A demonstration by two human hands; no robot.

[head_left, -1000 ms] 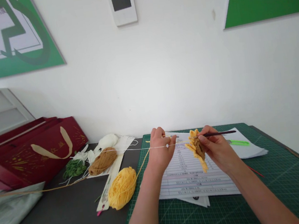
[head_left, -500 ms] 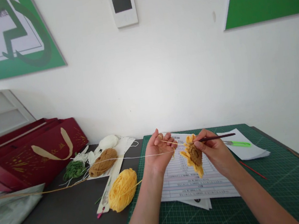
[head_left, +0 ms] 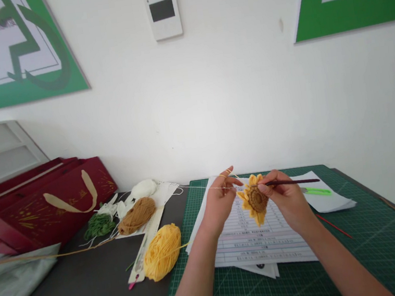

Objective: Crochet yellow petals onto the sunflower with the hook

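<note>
Holding the flower [head_left: 257,199] up over the cutting mat [head_left: 387,239], yellow petals out, round brown centre facing the camera. Pinching it right at the edge with the right hand [head_left: 282,196], thumb and fingers closed on the dark hook [head_left: 296,181] too, its shaft pointing out to the right, roughly level. Lifting the index finger of the left hand [head_left: 222,200] above the mat, yellow yarn looped over it, with the other fingers bent close to the petals. Can't tell whether closed tight on the yarn or touching the flower. Running a white strand [head_left: 202,186] in to the left hand from beyond the mat's left side. Hovering, both hands, above the printed sheet [head_left: 262,251] lying on the mat.

Over to the left of the mat now: showing the yellow ball [head_left: 162,252] just beside its edge, then the brown yarn [head_left: 137,215], white yarn [head_left: 143,189] and green yarn [head_left: 99,225] farther out. Standing well left of the mat, past the yarns, with the red bag [head_left: 69,199]. On the mat's right part, resting a green cutter [head_left: 317,191] on white paper [head_left: 332,202], plus a thin red stick [head_left: 333,225] nearer the camera.
</note>
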